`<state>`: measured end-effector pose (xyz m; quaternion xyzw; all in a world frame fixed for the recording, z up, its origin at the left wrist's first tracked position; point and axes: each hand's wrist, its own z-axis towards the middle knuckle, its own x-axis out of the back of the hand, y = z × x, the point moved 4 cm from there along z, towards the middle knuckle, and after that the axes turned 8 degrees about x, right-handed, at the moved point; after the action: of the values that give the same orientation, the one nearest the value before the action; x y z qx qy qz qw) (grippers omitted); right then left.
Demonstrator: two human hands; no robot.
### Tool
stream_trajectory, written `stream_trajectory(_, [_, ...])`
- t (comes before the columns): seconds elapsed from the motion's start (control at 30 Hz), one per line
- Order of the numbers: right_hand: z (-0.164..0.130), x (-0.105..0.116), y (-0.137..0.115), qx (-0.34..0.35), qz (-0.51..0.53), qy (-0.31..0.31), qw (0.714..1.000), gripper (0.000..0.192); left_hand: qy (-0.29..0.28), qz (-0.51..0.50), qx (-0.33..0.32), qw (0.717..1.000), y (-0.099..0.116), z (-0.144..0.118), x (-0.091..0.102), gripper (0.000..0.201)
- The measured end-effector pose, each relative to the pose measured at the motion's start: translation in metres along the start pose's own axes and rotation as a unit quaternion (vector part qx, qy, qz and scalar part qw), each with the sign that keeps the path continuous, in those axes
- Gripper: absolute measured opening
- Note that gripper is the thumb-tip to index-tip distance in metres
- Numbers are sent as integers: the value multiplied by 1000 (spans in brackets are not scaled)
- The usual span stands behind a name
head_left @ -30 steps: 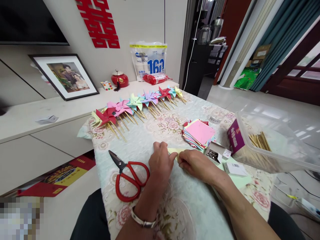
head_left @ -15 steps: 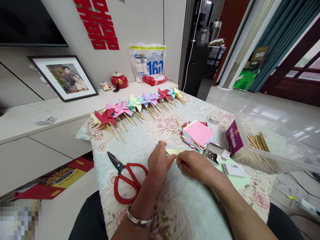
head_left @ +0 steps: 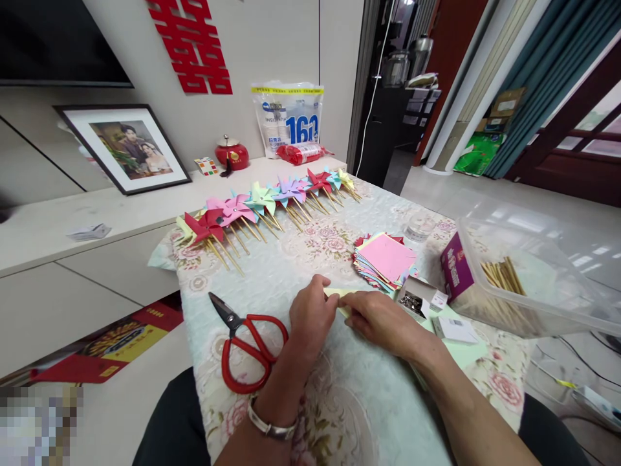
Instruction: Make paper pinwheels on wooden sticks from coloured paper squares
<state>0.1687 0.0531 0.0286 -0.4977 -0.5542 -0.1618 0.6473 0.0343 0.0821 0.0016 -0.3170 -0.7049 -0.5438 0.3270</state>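
Observation:
A pale yellow sheet of paper (head_left: 343, 310) is between my two hands, low over the table, and mostly covered by them. My left hand (head_left: 311, 312) grips its left edge with the thumb and curled fingers. My right hand (head_left: 376, 318) is closed on the right part of the same paper, thumb and index close to my left thumb. Red-handled scissors (head_left: 248, 349) lie beside my left forearm. A stack of coloured paper squares (head_left: 385, 260), pink on top, sits beyond my right hand, and a small open box of metal pins (head_left: 413, 303) stands next to it.
Finished pinwheels (head_left: 262, 200) on sticks lie in a row along the table's far left edge. At right stands a clear plastic bin (head_left: 528, 310) of wooden sticks (head_left: 504, 276). A small white box (head_left: 455, 331) and a round clear container (head_left: 420, 228) also rest on the flowered tablecloth (head_left: 325, 239).
My right hand has shifted slightly left, bringing its fingertips closer to my left thumb on the yellow paper. The view has moved a little; the other things stay put.

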Motion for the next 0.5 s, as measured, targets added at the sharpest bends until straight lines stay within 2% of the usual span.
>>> stream_trajectory(0.17, [-2,0,-6,19,-27,-31,999,34,26,25,-12,999,-1,1,1,28])
stream_trajectory(0.3, [-8,-1,-14,1,-70,-59,996,34,53,49,-16,997,-2,-1,1,28])
stream_trajectory(0.5, [-14,-7,-19,-20,-127,-83,988,37,41,53,-8,998,-2,-1,1,28])
